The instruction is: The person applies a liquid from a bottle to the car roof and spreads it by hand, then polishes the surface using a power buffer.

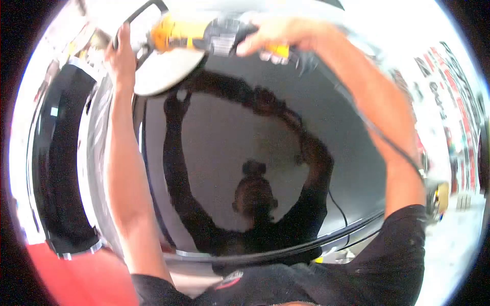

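A yellow and black polisher (pixel 176 34) with a broad white round pad (pixel 168 74) lies across the top of the view. My left hand (pixel 121 56) is wrapped around its black loop handle. At the other end, my right hand (pixel 278 38) grips the black rear of the body, fingers partly hidden under it. The pad overlaps the far left part of a glossy black car panel (pixel 245 143), its near edge tilted toward me. My arms, head and the tool are mirrored in the panel.
A dark power cord (pixel 390 140) runs along my right forearm. Black trim (pixel 275 255) edges the panel near my body. To the left stands a dark glossy pane (pixel 66 168), with a red surface (pixel 76 278) below it. A lettered banner (pixel 449 112) appears at right.
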### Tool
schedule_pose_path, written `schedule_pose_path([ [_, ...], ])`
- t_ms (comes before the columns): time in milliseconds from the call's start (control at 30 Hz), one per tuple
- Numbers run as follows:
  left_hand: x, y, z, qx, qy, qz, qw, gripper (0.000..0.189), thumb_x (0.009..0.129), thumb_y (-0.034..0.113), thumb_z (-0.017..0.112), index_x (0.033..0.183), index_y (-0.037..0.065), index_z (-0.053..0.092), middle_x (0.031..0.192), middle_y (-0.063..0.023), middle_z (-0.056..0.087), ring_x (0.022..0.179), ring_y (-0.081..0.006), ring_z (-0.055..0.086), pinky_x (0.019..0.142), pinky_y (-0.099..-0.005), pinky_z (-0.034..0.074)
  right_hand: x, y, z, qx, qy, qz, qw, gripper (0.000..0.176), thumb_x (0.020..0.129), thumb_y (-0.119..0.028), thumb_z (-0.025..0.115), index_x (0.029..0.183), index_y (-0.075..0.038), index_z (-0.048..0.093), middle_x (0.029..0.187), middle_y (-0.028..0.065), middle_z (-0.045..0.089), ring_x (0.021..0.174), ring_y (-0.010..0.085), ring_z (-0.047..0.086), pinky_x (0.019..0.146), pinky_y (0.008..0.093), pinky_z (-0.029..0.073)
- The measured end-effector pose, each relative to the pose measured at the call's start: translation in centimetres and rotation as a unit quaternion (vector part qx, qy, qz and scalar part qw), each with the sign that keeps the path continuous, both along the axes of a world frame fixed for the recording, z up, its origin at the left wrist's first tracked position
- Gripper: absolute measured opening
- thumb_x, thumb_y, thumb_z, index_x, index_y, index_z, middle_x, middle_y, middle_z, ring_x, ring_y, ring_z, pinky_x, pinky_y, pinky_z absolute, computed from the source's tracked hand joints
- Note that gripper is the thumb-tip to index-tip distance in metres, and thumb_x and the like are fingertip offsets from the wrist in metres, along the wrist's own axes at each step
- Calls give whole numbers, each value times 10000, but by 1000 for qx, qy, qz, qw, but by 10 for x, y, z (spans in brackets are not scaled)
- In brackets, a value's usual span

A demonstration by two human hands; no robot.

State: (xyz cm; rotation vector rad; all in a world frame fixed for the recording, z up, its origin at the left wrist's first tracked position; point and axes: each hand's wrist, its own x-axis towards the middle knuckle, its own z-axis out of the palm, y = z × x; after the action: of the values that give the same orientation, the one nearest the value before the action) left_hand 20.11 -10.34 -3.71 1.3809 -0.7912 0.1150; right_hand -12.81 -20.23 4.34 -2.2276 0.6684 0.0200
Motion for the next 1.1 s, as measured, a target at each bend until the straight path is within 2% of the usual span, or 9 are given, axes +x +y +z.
schedule_pose_path([
  [200, -169, -101, -8, -65, 23, -242, 968, 490, 955, 523, 662, 1130, 75, 760, 587, 21, 529, 486, -97, 453, 469, -303, 395, -187, 31, -29, 83, -78, -198, 974, 571, 797, -360, 854, 1224, -73, 605, 809, 13, 625, 603, 87, 566, 501, 260, 496],
  [333, -234, -156, -41, 89, -29, -292, 952, 535, 930, 576, 662, 1000, 53, 756, 650, -13, 611, 620, -134, 600, 532, -312, 483, -248, -17, -90, 59, -55, -267, 960, 778, 866, -269, 784, 1509, -58, 400, 847, 1, 607, 626, 75, 561, 505, 232, 468],
  [400, -273, -173, -38, 145, -94, -265, 949, 623, 977, 568, 506, 1096, 2, 738, 999, -301, 705, 1023, -490, 667, 935, -524, 489, -276, 10, -86, 43, -86, -380, 920, 867, 834, -306, 819, 1527, -59, 361, 859, 21, 619, 601, 82, 575, 457, 251, 460],
  [467, -320, -181, -45, 30, -98, -261, 960, 640, 964, 599, 507, 1063, 16, 754, 972, -289, 714, 1033, -475, 665, 970, -533, 473, -325, 10, -90, 46, -89, -418, 903, 977, 832, -260, 809, 1591, -30, 238, 897, 28, 614, 600, 81, 571, 452, 252, 453],
  [533, -332, -182, -53, -74, -32, -261, 962, 429, 922, 376, 705, 872, -50, 703, 675, -188, 672, 630, -319, 656, 657, -448, 519, -352, -12, -115, -21, -124, -438, 890, 1022, 826, -248, 806, 1604, -23, 183, 912, 29, 618, 628, 86, 574, 505, 256, 473],
  [600, -322, -160, -43, -50, 28, -289, 956, 447, 898, 358, 719, 815, -78, 663, 748, -265, 682, 704, -415, 676, 703, -479, 524, -361, -22, -121, -42, -114, -436, 892, 1051, 825, -272, 808, 1608, -14, 156, 870, 29, 607, 621, 94, 566, 500, 257, 468],
  [900, -257, -65, -36, -102, 82, -195, 972, 397, 920, 302, 751, 756, -25, 597, 603, -36, 555, 630, -86, 467, 572, -328, 453, -263, 28, -32, 29, -29, -325, 945, 997, 803, -229, 814, 1588, -32, 232, 852, 15, 576, 592, 90, 547, 444, 244, 446],
  [1000, -248, -2, -19, -119, 47, -104, 986, 429, 922, 357, 759, 760, -13, 611, 596, -7, 534, 620, -90, 463, 567, -325, 443, -247, 53, -1, 59, 12, -180, 982, 1003, 801, -229, 805, 1592, -12, 227, 1144, 66, 638, 857, 105, 598, 786, 254, 511],
  [1100, -241, 85, 9, -146, 40, -50, 987, 467, 923, 403, 756, 755, -8, 613, 607, 5, 531, 613, -99, 463, 564, -325, 436, -235, 89, 20, -1, -7, -114, 993, 942, 798, -241, 804, 1564, -40, 293, 1097, 63, 630, 815, 96, 581, 746, 254, 506],
])
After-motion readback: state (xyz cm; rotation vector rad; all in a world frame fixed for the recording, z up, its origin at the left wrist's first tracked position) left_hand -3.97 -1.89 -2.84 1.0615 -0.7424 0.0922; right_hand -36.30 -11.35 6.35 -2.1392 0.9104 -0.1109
